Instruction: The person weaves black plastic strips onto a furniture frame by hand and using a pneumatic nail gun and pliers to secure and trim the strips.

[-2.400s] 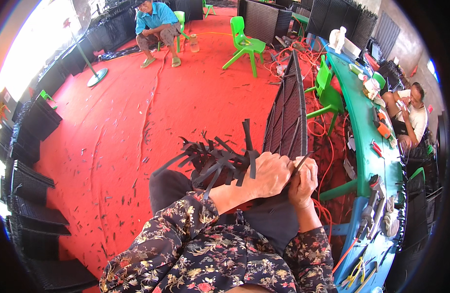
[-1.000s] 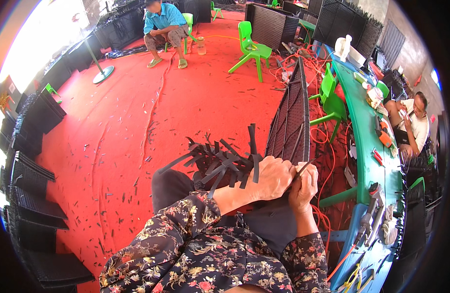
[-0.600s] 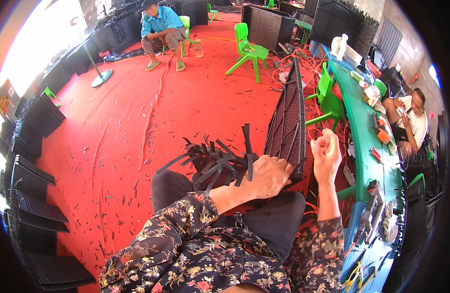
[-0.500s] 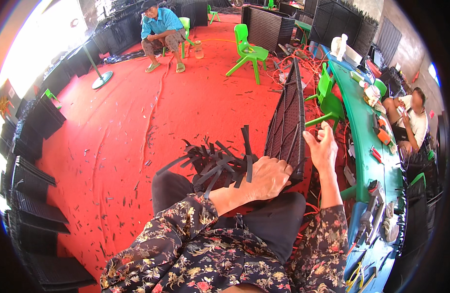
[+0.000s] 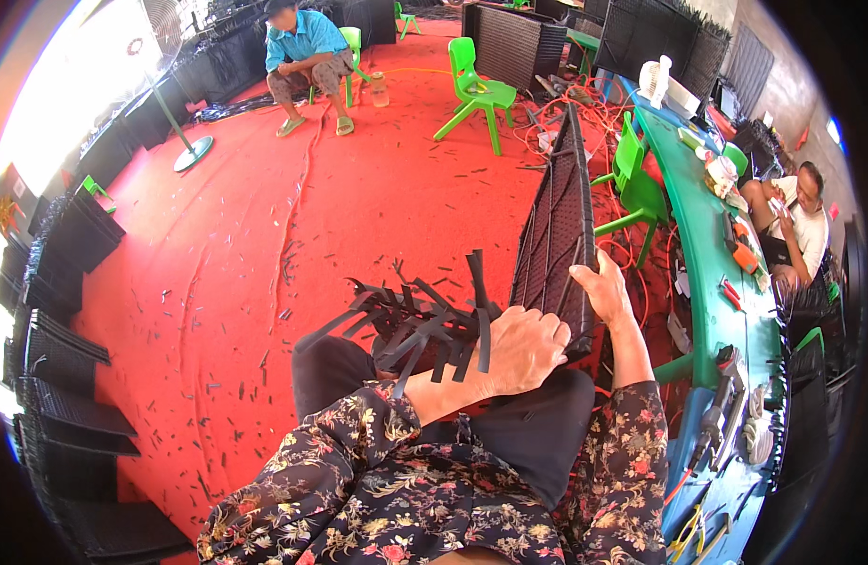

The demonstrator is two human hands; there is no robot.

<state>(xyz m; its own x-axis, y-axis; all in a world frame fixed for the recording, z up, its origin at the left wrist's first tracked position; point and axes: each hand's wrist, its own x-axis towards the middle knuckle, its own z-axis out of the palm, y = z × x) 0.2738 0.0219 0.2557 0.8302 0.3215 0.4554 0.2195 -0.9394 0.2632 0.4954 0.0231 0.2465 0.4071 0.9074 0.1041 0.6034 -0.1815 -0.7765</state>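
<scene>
A long black woven panel [image 5: 566, 207], its inner rods visible, stands tilted between my knees and reaches away from me. My left hand [image 5: 523, 350] is closed at its near lower corner, the fingertips partly hidden. Beside that hand, a bunch of loose black flat strips [image 5: 424, 325] fans out over my left knee. My right hand [image 5: 605, 294] is at the panel's right edge, thumb against the woven face and fingers around the edge. Whether it also pinches a strip I cannot make out.
On my right runs a green table [image 5: 688, 226] with an orange-handled tool [image 5: 743, 252], red-handled pliers [image 5: 731, 294] and a power tool [image 5: 719, 414]. Green chairs [image 5: 478, 94] stand ahead. One person [image 5: 307, 47] sits far left, another [image 5: 799, 221] beyond the table. Strip scraps litter the red floor [image 5: 217, 245].
My right hand has moved left and slightly down, from beside the panel onto its edge. My left hand stays at the near corner, turned slightly. The far-left seated person's head has dipped.
</scene>
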